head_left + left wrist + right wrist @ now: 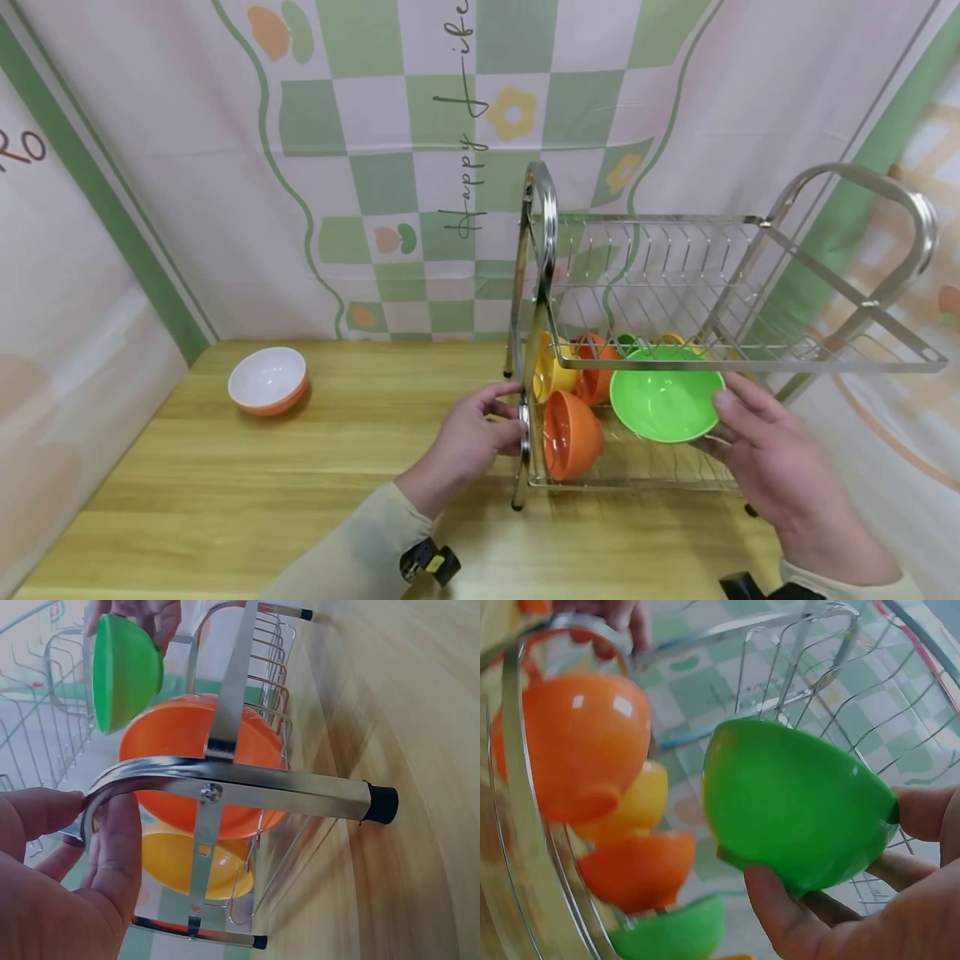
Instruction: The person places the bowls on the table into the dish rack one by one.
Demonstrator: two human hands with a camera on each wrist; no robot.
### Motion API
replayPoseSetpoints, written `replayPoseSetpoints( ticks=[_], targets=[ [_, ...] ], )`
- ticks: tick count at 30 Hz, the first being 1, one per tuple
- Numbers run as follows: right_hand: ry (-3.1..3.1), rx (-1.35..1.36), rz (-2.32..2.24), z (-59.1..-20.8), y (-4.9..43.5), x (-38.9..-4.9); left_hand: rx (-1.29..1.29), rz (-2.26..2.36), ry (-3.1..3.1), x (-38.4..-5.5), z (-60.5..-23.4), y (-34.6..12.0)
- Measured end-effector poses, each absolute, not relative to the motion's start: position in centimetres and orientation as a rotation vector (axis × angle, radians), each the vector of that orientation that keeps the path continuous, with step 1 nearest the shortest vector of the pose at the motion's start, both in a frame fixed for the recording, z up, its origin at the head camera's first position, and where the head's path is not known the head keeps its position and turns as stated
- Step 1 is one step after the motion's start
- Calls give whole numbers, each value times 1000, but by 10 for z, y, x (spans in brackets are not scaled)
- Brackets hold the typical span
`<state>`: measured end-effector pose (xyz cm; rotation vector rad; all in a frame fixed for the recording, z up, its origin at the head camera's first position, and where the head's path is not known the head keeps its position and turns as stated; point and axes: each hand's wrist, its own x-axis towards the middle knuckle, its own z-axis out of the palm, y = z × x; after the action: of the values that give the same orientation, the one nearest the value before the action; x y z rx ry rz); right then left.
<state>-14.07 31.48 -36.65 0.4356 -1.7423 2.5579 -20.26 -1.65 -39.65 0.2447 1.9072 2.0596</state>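
Note:
My right hand [772, 467] grips a green bowl [667, 404] by its right edge, thumb on the rim and fingers beneath. The bowl hangs between the two tiers of a metal dish rack [637, 367], at the front. With thumb and fingers my left hand [468, 442] pinches the rack's left side post, as the left wrist view shows. On the lower tier an orange bowl [573, 437] stands on its side by that post. Behind it are a yellow bowl [553, 371] and another orange bowl [596, 379]. A second green bowl [675, 930] shows in the right wrist view.
An orange bowl with a white inside [267, 379] sits on the wooden table [360, 467] at the back left. The rack's upper tier [660, 267] overhangs the lower one. A checked curtain [442, 167] hangs right behind the table.

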Motion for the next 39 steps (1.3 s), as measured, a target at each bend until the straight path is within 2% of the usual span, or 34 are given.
replayPoseSetpoints(
  ticks=[5, 15, 27, 39],
  targets=[
    [-2050, 63, 2147, -366, 313, -139, 209, 2067, 1927, -204, -397, -13],
    [-2670, -302, 1349, -351, 300, -129, 181, 2052, 1923, -208, -398, -13],
    [-2767, 8, 872, -369, 276, -137, 175, 1994, 1953, -210, -397, -12],
    [-2814, 78, 780, -382, 262, -140, 181, 1982, 1961, -209, -396, -12]
  ],
)
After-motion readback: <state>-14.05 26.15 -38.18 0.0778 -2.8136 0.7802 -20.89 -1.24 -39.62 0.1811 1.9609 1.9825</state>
